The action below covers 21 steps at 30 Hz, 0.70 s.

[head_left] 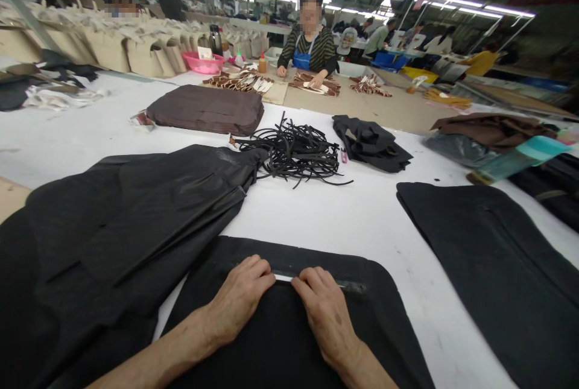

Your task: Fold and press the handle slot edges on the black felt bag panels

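A black fabric panel (pixel 280 341) lies flat on the white table (pixel 325 214) right in front of me. A narrow shiny strip (pixel 316 280) runs across it near its far edge. My left hand (pixel 242 295) and my right hand (pixel 323 310) rest side by side on the panel, fingers curled and pressed down onto the strip. Their fingertips almost touch at the middle.
A stack of black panels (pixel 122 226) lies to the left, another black panel (pixel 493 262) to the right. Beyond are a tangle of black straps (pixel 294 151), a brown stack (pixel 208 110) and folded black pieces (pixel 368 143). A person (pixel 310 45) works across the table.
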Each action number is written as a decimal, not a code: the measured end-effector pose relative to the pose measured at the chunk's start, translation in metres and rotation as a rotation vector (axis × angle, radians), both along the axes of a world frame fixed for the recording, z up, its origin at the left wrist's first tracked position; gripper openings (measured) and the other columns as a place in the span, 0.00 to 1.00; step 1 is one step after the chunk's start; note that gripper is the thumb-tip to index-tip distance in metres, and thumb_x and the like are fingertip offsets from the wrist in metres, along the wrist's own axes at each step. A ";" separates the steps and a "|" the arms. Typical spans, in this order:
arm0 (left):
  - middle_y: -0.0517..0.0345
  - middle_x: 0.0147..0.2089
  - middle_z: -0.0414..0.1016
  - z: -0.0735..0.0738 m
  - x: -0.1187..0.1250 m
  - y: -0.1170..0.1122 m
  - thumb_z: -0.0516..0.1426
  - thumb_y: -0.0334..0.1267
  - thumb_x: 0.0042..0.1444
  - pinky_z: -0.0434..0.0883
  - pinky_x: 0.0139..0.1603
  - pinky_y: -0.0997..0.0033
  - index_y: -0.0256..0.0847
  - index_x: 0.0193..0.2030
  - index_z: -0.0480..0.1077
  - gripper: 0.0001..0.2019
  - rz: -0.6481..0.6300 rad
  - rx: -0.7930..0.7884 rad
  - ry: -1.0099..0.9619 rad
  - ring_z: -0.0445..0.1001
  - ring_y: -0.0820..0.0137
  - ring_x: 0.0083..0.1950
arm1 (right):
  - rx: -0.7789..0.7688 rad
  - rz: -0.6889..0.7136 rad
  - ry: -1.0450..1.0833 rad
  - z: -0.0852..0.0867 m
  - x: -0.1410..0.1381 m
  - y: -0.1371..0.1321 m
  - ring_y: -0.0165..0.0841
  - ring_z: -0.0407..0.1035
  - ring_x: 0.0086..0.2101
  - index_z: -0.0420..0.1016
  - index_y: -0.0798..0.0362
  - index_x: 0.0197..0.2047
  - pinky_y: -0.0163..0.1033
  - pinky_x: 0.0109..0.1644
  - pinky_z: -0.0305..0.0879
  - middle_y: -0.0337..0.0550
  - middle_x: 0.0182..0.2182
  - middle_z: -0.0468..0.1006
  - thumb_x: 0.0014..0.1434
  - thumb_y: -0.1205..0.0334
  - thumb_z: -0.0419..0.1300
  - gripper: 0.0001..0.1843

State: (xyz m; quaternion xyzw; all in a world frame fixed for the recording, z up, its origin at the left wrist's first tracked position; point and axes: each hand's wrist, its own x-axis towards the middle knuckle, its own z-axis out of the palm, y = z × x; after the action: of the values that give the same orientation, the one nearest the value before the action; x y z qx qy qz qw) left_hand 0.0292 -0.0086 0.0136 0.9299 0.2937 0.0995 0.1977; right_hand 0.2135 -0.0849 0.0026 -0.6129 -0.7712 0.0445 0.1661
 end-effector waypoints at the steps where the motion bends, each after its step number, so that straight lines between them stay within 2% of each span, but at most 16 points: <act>1: 0.57 0.37 0.67 0.001 -0.001 0.000 0.50 0.26 0.60 0.65 0.39 0.69 0.39 0.37 0.68 0.08 -0.028 0.022 0.014 0.63 0.66 0.39 | 0.006 0.032 -0.022 0.000 0.001 -0.001 0.35 0.60 0.34 0.70 0.52 0.41 0.41 0.36 0.57 0.41 0.33 0.68 0.58 0.72 0.55 0.08; 4: 0.54 0.38 0.67 0.002 -0.003 -0.001 0.50 0.23 0.58 0.66 0.40 0.67 0.36 0.41 0.67 0.08 -0.155 0.147 0.113 0.64 0.65 0.39 | 0.002 0.143 -0.115 -0.001 0.006 -0.003 0.36 0.61 0.34 0.68 0.55 0.45 0.42 0.37 0.58 0.44 0.34 0.69 0.59 0.71 0.54 0.11; 7: 0.50 0.42 0.68 0.001 -0.004 -0.006 0.49 0.22 0.57 0.66 0.45 0.64 0.33 0.48 0.64 0.13 -0.241 0.262 0.214 0.65 0.63 0.42 | -0.003 0.190 -0.198 0.001 0.007 -0.003 0.37 0.60 0.34 0.66 0.58 0.49 0.42 0.38 0.59 0.45 0.35 0.69 0.58 0.73 0.54 0.14; 10: 0.46 0.48 0.68 -0.002 -0.001 -0.011 0.49 0.23 0.56 0.65 0.48 0.61 0.31 0.54 0.60 0.18 -0.245 0.335 0.279 0.65 0.60 0.47 | -0.008 0.204 -0.230 0.004 0.003 -0.001 0.37 0.60 0.34 0.66 0.57 0.50 0.43 0.38 0.59 0.44 0.36 0.69 0.57 0.72 0.56 0.16; 14: 0.47 0.49 0.69 -0.002 0.001 -0.012 0.48 0.22 0.55 0.67 0.48 0.61 0.31 0.55 0.60 0.20 -0.245 0.354 0.331 0.66 0.60 0.47 | 0.000 0.239 -0.222 0.006 0.001 0.001 0.36 0.61 0.34 0.67 0.57 0.46 0.42 0.38 0.60 0.44 0.35 0.70 0.56 0.71 0.57 0.13; 21: 0.47 0.48 0.71 0.002 -0.027 -0.002 0.47 0.19 0.53 0.68 0.51 0.63 0.32 0.54 0.62 0.22 -0.302 0.376 0.258 0.68 0.61 0.48 | 0.053 0.241 -0.255 0.008 0.039 -0.015 0.35 0.64 0.35 0.67 0.58 0.46 0.40 0.39 0.62 0.46 0.36 0.72 0.58 0.73 0.54 0.12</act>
State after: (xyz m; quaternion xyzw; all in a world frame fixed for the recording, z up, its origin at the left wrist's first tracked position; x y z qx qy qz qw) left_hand 0.0022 -0.0106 0.0156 0.9885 0.1509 0.0022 -0.0052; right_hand 0.2524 -0.0998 0.0103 -0.5122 -0.8547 -0.0345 0.0765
